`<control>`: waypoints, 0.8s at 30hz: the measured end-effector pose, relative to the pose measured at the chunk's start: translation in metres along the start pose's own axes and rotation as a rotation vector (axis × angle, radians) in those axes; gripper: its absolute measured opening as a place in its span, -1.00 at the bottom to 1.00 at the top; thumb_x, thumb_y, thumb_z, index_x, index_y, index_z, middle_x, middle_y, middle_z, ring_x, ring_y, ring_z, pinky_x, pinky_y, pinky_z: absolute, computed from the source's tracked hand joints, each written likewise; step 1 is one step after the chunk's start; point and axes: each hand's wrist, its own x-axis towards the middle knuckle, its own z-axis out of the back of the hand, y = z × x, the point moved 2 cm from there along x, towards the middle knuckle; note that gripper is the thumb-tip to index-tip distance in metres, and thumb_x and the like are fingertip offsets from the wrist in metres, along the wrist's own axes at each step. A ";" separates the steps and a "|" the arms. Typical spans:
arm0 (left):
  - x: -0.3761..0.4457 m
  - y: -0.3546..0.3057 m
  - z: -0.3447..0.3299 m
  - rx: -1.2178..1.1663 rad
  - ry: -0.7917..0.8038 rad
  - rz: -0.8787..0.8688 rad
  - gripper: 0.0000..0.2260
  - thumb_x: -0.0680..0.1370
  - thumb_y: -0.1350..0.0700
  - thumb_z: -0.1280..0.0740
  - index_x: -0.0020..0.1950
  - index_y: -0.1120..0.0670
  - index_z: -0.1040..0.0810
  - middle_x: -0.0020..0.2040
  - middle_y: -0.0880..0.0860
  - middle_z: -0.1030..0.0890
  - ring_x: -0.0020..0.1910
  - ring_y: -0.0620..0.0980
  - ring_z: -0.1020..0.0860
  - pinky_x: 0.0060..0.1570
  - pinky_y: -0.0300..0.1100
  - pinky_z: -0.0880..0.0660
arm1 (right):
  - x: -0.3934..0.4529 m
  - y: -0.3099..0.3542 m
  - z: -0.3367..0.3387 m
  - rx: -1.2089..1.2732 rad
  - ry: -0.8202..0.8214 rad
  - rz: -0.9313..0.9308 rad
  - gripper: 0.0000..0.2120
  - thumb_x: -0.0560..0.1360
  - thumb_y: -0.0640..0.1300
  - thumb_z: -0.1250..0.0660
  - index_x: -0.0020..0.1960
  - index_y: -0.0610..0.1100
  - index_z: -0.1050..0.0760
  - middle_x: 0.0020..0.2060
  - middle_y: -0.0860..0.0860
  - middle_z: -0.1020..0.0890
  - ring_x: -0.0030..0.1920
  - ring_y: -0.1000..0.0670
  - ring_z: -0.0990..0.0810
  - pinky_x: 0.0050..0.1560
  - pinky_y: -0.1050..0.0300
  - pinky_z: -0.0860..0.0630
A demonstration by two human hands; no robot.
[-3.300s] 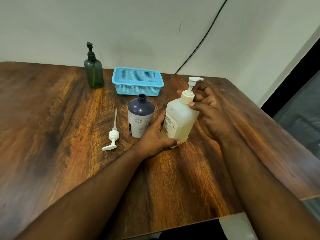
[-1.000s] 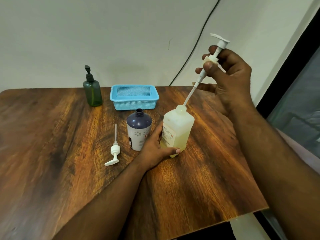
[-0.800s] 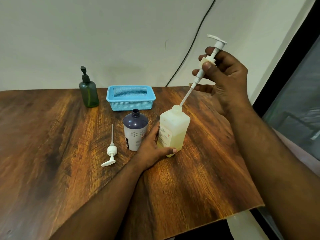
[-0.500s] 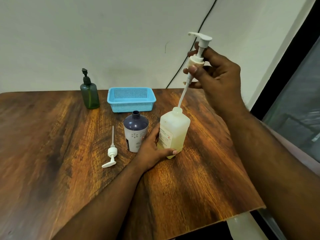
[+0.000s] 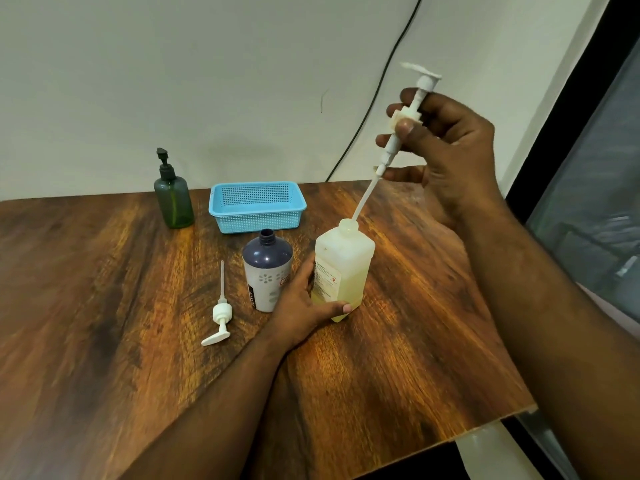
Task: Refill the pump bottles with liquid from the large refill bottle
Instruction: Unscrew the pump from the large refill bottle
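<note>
On the wooden worktop (image 5: 104, 306): three bottles, two pumps, one blue mesh basket (image 5: 257, 206). Left hand (image 5: 301, 306) grips the translucent square refill bottle (image 5: 341, 268); right hand (image 5: 446, 140) pinches its white pump (image 5: 408, 112), now tilted rightward, tube tip at the neck.

Purple bottle (image 5: 267, 271) and loose pump (image 5: 221, 311) crowd the left hand (image 5: 304, 303).

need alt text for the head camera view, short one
A person's right hand lifts a white pump out of a pale square bottle of yellowish liquid, its tube end at the neck, while the left hand steadies the bottle on a wooden table. Behind stand an open dark bottle, a loose pump, a blue basket and a green pump bottle.
</note>
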 end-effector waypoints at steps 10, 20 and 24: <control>0.000 0.001 0.000 0.004 -0.003 0.002 -0.14 0.35 0.11 -0.63 0.47 -0.31 -0.24 0.26 -0.53 -0.45 0.27 -0.53 -0.39 0.06 -0.56 -0.41 | -0.001 0.015 0.018 0.134 -0.094 0.111 -0.67 0.49 -0.20 -0.43 0.24 -0.17 -0.52 0.10 -0.13 -0.65 0.01 -0.22 -0.68 -0.23 -0.13 -0.63; -0.005 -0.007 -0.002 0.035 -0.016 -0.009 -0.12 0.32 -0.01 -0.62 0.52 -0.28 -0.23 0.40 -0.30 -0.46 0.39 -0.30 -0.41 0.29 -0.28 -0.44 | -0.013 0.005 0.032 0.132 -0.003 0.200 -0.70 0.44 -0.27 -0.47 0.15 -0.20 -0.54 0.11 -0.20 -0.64 0.12 -0.28 -0.63 0.04 -0.18 -0.60; -0.007 -0.009 -0.003 0.064 -0.047 -0.028 -0.12 0.36 0.04 -0.61 0.55 -0.20 -0.21 0.44 -0.20 -0.44 0.43 -0.16 -0.40 0.39 -0.01 -0.44 | -0.024 -0.027 0.049 -0.039 0.096 0.100 -0.69 0.37 -0.39 -0.47 0.02 -0.10 -0.55 0.11 -0.10 -0.67 0.18 -0.11 -0.62 0.12 -0.03 -0.59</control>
